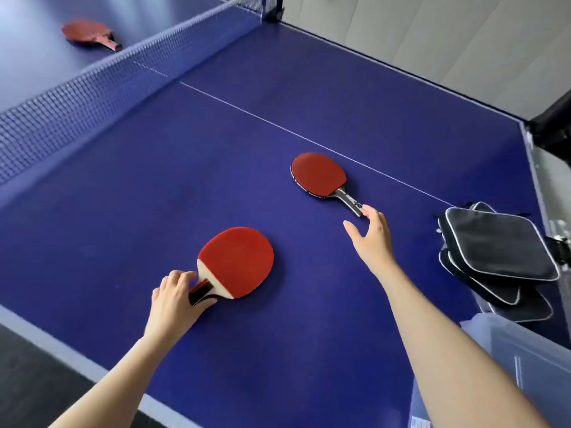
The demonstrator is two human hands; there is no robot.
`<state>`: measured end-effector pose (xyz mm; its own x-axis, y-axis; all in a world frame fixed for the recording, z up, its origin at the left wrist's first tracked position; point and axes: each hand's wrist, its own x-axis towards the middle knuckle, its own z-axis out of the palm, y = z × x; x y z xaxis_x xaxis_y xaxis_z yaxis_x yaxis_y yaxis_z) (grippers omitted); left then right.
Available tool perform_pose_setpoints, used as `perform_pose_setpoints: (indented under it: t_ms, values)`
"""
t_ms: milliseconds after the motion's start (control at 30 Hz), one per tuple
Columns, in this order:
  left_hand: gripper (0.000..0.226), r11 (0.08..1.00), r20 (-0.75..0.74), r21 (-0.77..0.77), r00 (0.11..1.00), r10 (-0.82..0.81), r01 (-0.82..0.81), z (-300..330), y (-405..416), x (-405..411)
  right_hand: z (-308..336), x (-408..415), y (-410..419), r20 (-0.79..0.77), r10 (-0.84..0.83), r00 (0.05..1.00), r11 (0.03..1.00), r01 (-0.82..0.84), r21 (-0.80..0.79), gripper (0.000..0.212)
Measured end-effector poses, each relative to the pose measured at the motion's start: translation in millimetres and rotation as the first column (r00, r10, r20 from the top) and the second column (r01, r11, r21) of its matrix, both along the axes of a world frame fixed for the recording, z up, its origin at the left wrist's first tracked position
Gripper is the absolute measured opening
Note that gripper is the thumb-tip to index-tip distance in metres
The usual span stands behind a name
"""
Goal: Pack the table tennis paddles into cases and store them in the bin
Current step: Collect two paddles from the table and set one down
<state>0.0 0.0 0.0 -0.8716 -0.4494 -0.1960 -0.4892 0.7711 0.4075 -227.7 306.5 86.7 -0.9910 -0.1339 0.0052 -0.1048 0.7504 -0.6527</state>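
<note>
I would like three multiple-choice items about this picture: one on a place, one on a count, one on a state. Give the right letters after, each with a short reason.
1. Where do the cases lie?
A. beyond the net
B. at the table's right edge
C. under the left hand

2. How many paddles show?
A. two
B. three
C. five

3. What is the left hand doing?
A. gripping a paddle's handle
B. resting flat on the table
C. holding a case

Answers:
1 B, the black cases are stacked by the right edge of the table.
2 B, near paddle, middle paddle, far paddle past the net.
3 A, its fingers curl round the near paddle's handle; the right hand is open at the middle paddle's handle.
</note>
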Motion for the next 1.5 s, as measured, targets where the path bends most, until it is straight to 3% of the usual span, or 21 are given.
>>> perform_pose_setpoints:
  t_ms: [200,500,733,933,1100,1500]
  values:
    - [0.03,0.988,-0.178,0.114,0.977,0.12,-0.1,-24.0,2.1,-10.7,-40.9,-64.2,4.4,-0.014,-0.096,0.995,0.995,0.096,0.013,0.057]
    - [0.029,0.946,-0.233,0.237,0.932,0.276,-0.221,-18.5,22.2,-27.1,-97.5,-127.0,9.0,0.021,-0.139,0.99,0.967,0.131,0.219,0.052]
    - [0.033,0.903,-0.225,0.315,0.902,0.369,-0.291,-9.2,21.5,-38.7,-99.7,-130.7,5.1,0.012,-0.135,0.991,0.974,0.13,0.188,0.029]
    - [0.035,0.884,-0.257,0.338,0.872,0.417,-0.323,-1.1,28.6,-44.1,-93.6,-109.6,-2.4,0.07,-0.145,0.987,0.989,0.146,-0.011,0.023]
    - [0.032,0.829,-0.307,0.414,0.8,0.516,-0.376,6.8,42.7,-42.1,-82.7,-71.4,-7.8,0.076,-0.253,0.964,0.955,0.262,-0.137,0.026]
    - [0.025,0.681,-0.17,0.583,0.753,0.636,-0.443,10.2,82.3,-26.9,-50.9,105.0,-51.4,0.244,-0.529,0.813,0.697,0.58,-0.421,0.029]
